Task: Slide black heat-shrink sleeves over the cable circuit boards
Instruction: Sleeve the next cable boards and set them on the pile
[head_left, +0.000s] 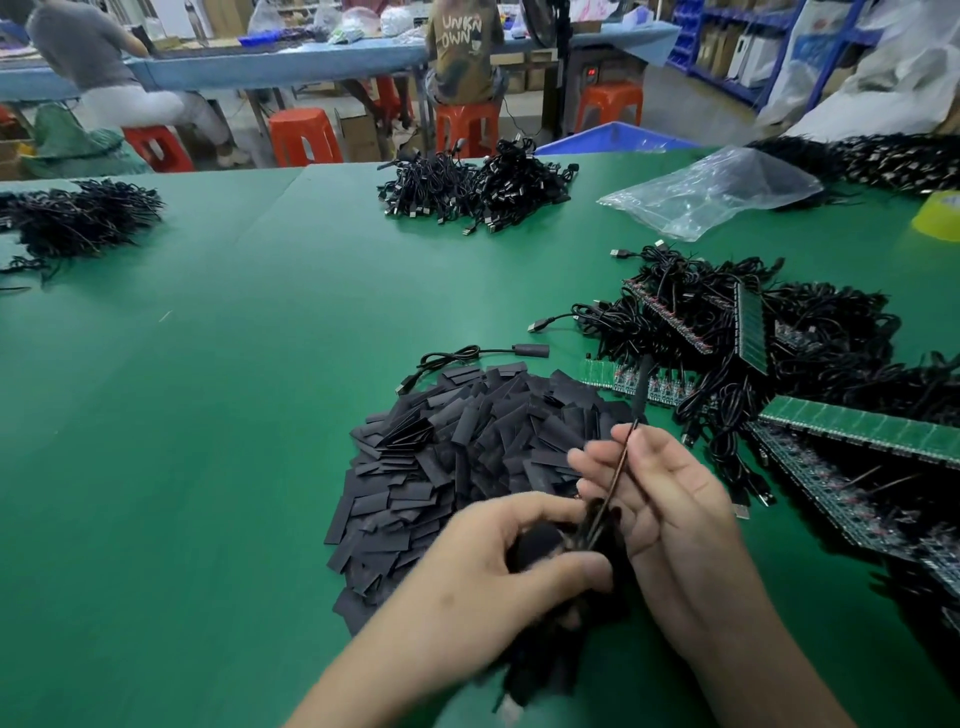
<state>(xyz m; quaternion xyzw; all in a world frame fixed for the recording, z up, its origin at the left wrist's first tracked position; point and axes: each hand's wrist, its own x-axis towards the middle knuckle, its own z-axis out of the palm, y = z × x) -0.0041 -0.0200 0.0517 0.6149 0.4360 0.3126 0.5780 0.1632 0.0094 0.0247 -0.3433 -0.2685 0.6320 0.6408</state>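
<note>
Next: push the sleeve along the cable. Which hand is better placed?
Left, probably. The left hand grips the blurred black heat-shrink sleeve at the lower end of the thin black cable; the right hand holds that cable higher up.

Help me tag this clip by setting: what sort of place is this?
Likely an electronics assembly workshop: a heap of flat black heat-shrink sleeves, piles of black USB cables, and panels of green circuit boards.

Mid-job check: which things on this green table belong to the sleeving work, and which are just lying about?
Job: left hand gripping a black sleeve; right hand with a thin cable across it; sleeve pile; circuit board strips with cables.
Lying about: clear plastic bag; yellow tape roll; far cable bundles, probably other batches.
</note>
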